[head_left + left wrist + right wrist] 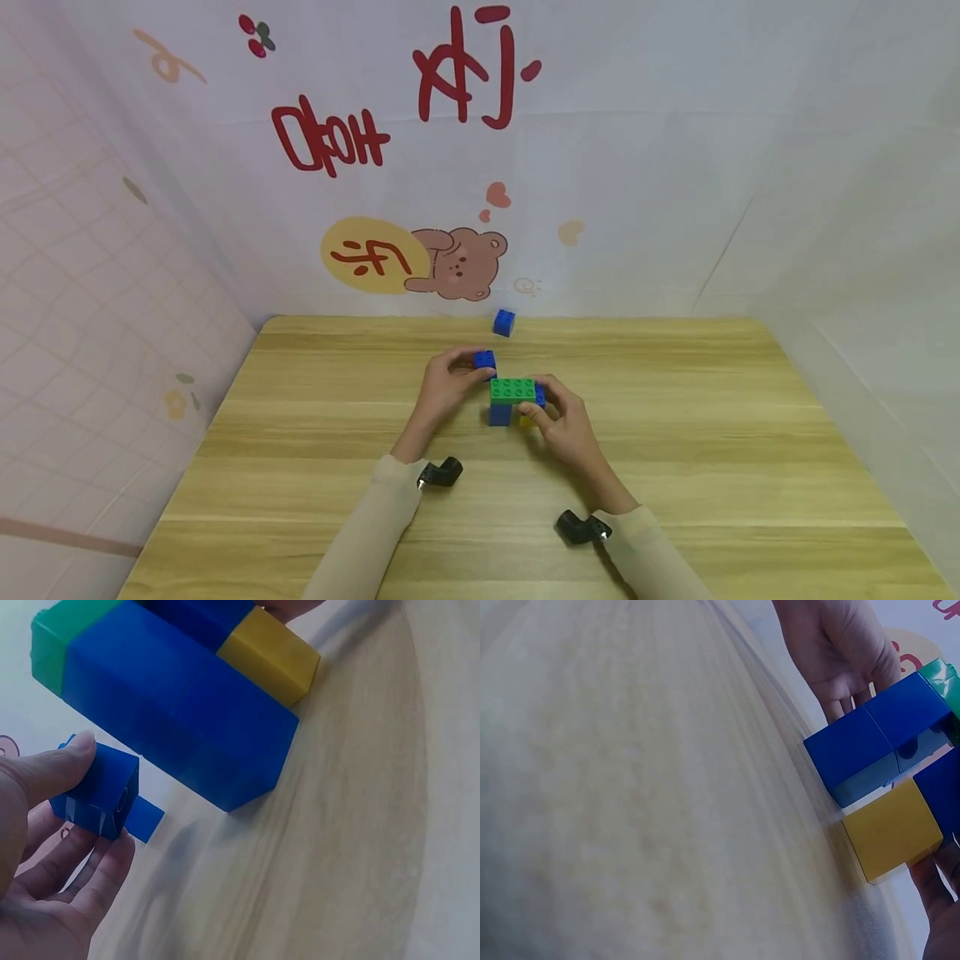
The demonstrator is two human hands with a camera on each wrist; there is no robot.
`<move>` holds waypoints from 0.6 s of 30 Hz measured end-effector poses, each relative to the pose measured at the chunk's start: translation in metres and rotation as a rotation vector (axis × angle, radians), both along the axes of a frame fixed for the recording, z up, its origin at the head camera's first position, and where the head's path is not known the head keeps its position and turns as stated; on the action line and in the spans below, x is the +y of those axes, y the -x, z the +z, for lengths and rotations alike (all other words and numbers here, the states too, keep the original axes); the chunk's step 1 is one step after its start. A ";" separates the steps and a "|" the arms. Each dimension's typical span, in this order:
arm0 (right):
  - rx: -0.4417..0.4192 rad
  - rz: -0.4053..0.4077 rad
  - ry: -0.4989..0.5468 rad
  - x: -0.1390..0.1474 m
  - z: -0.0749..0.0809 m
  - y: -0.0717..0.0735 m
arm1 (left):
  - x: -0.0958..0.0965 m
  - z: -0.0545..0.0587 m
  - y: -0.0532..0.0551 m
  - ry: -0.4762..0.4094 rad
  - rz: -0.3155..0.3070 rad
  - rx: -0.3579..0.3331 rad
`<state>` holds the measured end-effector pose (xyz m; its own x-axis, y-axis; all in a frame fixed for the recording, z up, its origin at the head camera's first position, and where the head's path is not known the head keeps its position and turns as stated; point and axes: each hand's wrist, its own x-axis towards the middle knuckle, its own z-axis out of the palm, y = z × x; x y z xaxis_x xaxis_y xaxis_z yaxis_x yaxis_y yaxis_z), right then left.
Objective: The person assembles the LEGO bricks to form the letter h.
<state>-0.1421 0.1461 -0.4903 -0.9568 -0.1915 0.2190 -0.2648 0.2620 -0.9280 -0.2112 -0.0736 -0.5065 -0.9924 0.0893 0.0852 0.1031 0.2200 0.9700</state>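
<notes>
We see the green brick point(513, 388) lying flat, studs up, across the top of a small build on the table point(300, 417). Under its left end stands the blue leg point(875, 735), two blocks stacked upright. Under its right end are the right blue brick point(540, 397) and, below that, the yellow brick point(892, 831); the blue one pokes out a little past the green brick's right edge, and we cannot tell whether the two are pressed together.

Our right hand point(566, 423) is clamped on the right blue brick, thumb in front and fingers behind. Our left hand point(446, 385) pinches the loose blue brick point(484, 360) between thumb and fingers, just behind and left of the green brick; the hands are apart from each other.

Well behind the green brick, near the table's back edge, sits the far blue brick point(504, 323). Beyond it hangs a white cloth point(637, 175) printed with a bear point(467, 265) and red characters point(330, 137). Pale sleeves point(367, 533) come in from the front.
</notes>
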 end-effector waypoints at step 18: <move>-0.005 -0.004 -0.013 -0.001 0.003 0.000 | -0.007 0.023 -0.011 -0.109 0.001 -0.026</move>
